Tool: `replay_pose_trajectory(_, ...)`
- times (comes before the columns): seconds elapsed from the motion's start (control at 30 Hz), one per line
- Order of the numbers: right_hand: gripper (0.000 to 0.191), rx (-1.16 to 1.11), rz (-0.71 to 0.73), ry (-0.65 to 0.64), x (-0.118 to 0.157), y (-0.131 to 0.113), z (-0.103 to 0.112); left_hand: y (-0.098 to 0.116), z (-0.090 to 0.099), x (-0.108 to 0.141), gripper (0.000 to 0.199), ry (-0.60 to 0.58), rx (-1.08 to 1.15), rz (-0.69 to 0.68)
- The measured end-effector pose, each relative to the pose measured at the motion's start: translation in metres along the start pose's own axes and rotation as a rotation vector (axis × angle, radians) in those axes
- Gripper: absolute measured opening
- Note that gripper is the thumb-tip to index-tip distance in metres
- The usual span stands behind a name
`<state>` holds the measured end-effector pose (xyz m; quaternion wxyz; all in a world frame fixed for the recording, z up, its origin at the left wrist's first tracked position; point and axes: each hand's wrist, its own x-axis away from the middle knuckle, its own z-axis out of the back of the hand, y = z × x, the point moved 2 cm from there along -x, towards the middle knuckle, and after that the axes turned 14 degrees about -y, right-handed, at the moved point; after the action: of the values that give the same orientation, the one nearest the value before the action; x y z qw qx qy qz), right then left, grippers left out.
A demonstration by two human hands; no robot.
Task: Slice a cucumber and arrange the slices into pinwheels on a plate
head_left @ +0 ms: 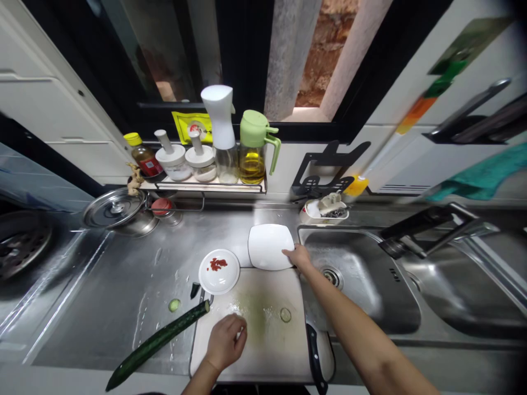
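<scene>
My right hand [300,258] grips the right edge of a white square plate [269,247], thumb on top, at the back of the cutting board. My left hand [227,340] hovers over or rests on the board's left side with its fingers curled in, and nothing shows in them. On the wet, greenish-stained cutting board [272,351] lies one thin cucumber slice [285,315]. A long cucumber [160,343] with a cut end lies to the left, its tip at the board's edge. Behind my left hand sits a small round plate [226,281] with chopped red bits [217,264].
A black-handled knife [315,356] lies along the board's right edge, beside the sink [362,274] with its faucet [428,230]. A cucumber end [174,305] is on the steel counter. At the back stand a lidded pot [119,211] and a rack with an oil jug [252,148].
</scene>
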<state>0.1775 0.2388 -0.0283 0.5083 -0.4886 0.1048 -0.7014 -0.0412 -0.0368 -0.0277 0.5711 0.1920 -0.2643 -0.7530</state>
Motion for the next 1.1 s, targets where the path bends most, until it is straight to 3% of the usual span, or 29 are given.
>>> replay_pose_trajectory(0.33,0.041,0.244,0.008,0.065,0.012,-0.009,-0.001,0.0,0.002,0.0,0.016,0.026,-0.011,-0.011)
replay_pose_trajectory(0.5,0.039,0.322,0.06,0.101,0.046,-0.008,0.01,0.001,0.001,0.0,0.018,0.033,0.019,-0.01)
replay_pose_trajectory(0.57,0.035,0.358,0.073,0.098,0.073,0.008,0.013,0.002,0.003,0.002,0.02,0.061,0.054,-0.005)
replay_pose_trajectory(0.67,0.035,0.494,0.06,0.049,0.122,0.05,0.013,-0.004,0.016,0.013,0.022,0.155,0.042,0.054)
replay_pose_trajectory(0.83,0.042,0.584,0.097,-0.018,0.192,0.116,-0.004,-0.038,0.057,0.047,0.028,0.29,-0.222,0.374)
replay_pose_trajectory(0.9,0.043,0.587,0.099,-0.018,0.206,0.127,-0.013,-0.054,0.068,0.056,0.033,0.236,-0.294,0.441)
replay_pose_trajectory(1.0,0.04,0.618,0.092,-0.002,0.212,0.132,-0.024,-0.072,0.073,0.061,0.031,0.11,-0.297,0.414)
replay_pose_trajectory(1.1,0.035,0.626,0.105,0.004,0.21,0.134,-0.03,-0.081,0.073,0.061,0.03,0.063,-0.272,0.38)
